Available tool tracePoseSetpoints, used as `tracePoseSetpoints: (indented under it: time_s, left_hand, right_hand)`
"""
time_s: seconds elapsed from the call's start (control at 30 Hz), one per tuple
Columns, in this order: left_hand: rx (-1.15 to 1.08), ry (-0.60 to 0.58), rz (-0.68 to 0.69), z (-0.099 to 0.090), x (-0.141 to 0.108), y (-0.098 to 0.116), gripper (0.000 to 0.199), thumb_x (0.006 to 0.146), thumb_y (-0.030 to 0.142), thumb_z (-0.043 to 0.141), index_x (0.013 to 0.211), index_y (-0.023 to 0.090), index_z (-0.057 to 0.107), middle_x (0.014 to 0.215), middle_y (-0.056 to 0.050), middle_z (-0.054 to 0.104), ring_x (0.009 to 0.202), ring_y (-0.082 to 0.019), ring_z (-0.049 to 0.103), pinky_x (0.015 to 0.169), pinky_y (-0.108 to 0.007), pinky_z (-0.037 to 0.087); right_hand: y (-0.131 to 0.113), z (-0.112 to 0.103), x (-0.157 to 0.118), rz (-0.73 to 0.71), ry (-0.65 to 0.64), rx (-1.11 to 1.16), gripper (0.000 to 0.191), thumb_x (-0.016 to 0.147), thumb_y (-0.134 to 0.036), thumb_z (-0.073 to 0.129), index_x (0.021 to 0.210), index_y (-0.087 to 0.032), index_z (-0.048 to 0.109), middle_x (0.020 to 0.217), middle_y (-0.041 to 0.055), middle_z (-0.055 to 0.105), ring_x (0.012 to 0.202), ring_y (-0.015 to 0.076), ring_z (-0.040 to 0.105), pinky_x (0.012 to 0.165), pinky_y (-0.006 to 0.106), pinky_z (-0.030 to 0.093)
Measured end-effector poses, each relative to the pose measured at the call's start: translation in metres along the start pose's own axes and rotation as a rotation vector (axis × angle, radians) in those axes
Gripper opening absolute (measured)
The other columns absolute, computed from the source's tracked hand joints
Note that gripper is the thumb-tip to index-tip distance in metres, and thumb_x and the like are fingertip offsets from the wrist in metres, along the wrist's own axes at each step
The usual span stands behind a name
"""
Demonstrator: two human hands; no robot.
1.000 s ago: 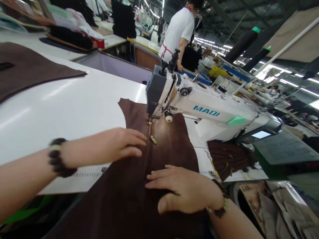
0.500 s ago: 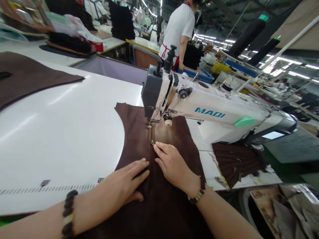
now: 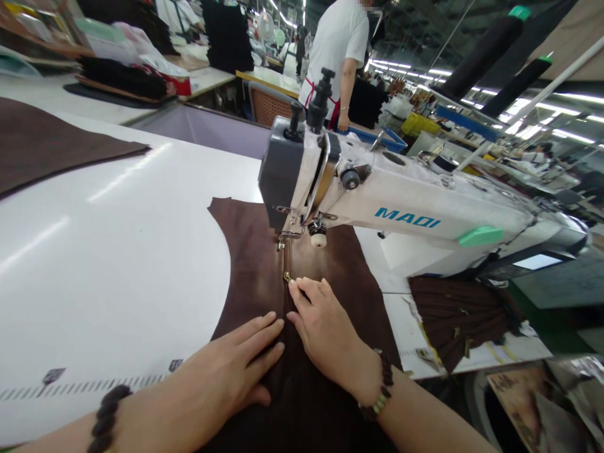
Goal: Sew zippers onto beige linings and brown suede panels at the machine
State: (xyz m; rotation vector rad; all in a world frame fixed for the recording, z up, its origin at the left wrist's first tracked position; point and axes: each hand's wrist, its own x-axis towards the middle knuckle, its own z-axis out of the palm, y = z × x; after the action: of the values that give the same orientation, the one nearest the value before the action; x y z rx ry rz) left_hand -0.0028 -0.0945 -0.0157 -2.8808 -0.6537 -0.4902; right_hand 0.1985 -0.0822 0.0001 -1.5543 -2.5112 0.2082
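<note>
Here, in the head view, the left hand lies flat with fingers stretched, gripping nothing, on the brown leather-like piece, its fingertips beside the zipper. Across that zipper, the right hand is bent, its fingertips touching the brass zipper pull just ahead of them; I cannot tell whether they pinch it. The piece runs beneath both hands and forward to the sewing machine, whose presser foot stands ahead of the fingers, near the pull. Beyond the right hand, to its right, lie more brown pieces. To do this well, I judge, the left palm should press evenly so nothing creeps, while the right fingertips guide the pull straight, without lifting the zipper, and stay clear of the foot.
</note>
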Motion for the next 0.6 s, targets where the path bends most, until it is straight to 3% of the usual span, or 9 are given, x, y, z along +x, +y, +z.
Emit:
tracePoseSetpoints:
  time_s: [0.23, 0.4, 0.6]
  left_hand:
    - [0.004, -0.018, 0.004, 0.004, 0.003, -0.015, 0.039, 0.098, 0.042, 0.041, 0.118, 0.017, 0.064, 0.127, -0.009, 0.063, 0.120, -0.022, 0.057, 0.100, -0.032, 0.050]
    - [0.028, 0.020, 0.047, 0.010, 0.007, -0.029, 0.040, 0.099, 0.039, 0.037, 0.117, 0.014, 0.062, 0.126, -0.011, 0.062, 0.121, -0.023, 0.055, 0.103, -0.035, 0.046]
    - [-0.062, -0.006, -0.031, 0.013, 0.013, -0.045, 0.045, 0.101, 0.039, 0.030, 0.119, 0.014, 0.062, 0.129, -0.011, 0.060, 0.124, -0.023, 0.052, 0.109, -0.034, 0.041]
  right_hand:
    - [-0.001, 0.002, 0.018, 0.009, 0.032, -0.047, 0.042, 0.091, -0.016, 0.050, 0.131, -0.003, 0.051, 0.112, 0.0141, 0.056, 0.102, 0.0263, 0.048, 0.098, 0.047, 0.046]
    - [0.003, 0.004, 0.035, 0.032, 0.038, -0.036, 0.043, 0.092, -0.018, 0.048, 0.132, -0.001, 0.050, 0.110, 0.0153, 0.055, 0.102, 0.0269, 0.046, 0.097, 0.044, 0.046]
    - [0.009, 0.009, 0.052, 0.066, 0.076, -0.022, 0.041, 0.094, -0.020, 0.044, 0.131, -0.003, 0.051, 0.112, 0.0165, 0.055, 0.105, 0.0266, 0.047, 0.098, 0.043, 0.045]
